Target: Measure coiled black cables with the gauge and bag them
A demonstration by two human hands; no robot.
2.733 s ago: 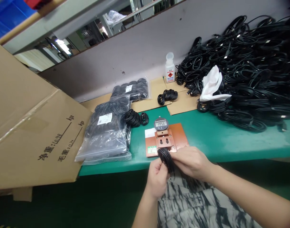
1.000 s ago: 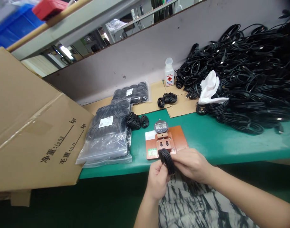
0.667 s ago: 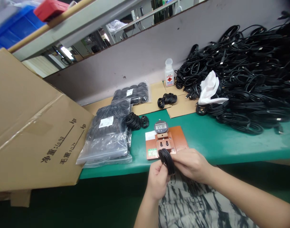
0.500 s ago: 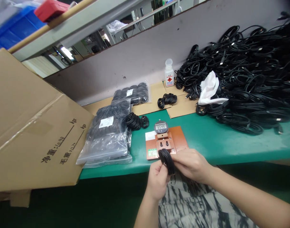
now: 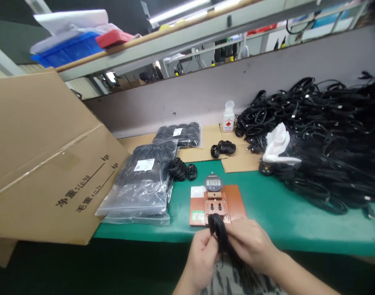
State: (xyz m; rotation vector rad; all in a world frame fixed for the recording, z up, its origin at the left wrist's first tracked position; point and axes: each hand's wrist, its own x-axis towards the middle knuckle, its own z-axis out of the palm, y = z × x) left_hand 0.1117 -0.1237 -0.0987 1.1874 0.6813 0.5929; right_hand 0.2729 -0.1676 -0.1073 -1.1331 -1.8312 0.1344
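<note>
A coiled black cable [image 5: 218, 232] is held at the front edge of the bench, just before a copper-coloured fixture [image 5: 216, 207] with a round digital gauge [image 5: 213, 182]. My left hand [image 5: 202, 256] is closed on the coil's left side, thumb on top. From the right, my right hand [image 5: 251, 243] is closed on the cable with its fingertips close to the fixture's front edge. The cable end there is hidden by the fingers. More cable hangs down below my right hand. The gauge display reads about 6543.
Bagged coils [image 5: 150, 180] and loose coils [image 5: 178, 169] lie left of the fixture. A large cable heap [image 5: 322, 123] with a white cloth [image 5: 277, 143] covers the right. A white bottle [image 5: 228, 116] stands at the back. A cardboard box [image 5: 52, 172] is at far left.
The view has tilted upward, so the bench sits lower in the picture. The gauge reading has changed slightly. Both hands keep their hold on the cable in front of the fixture.
</note>
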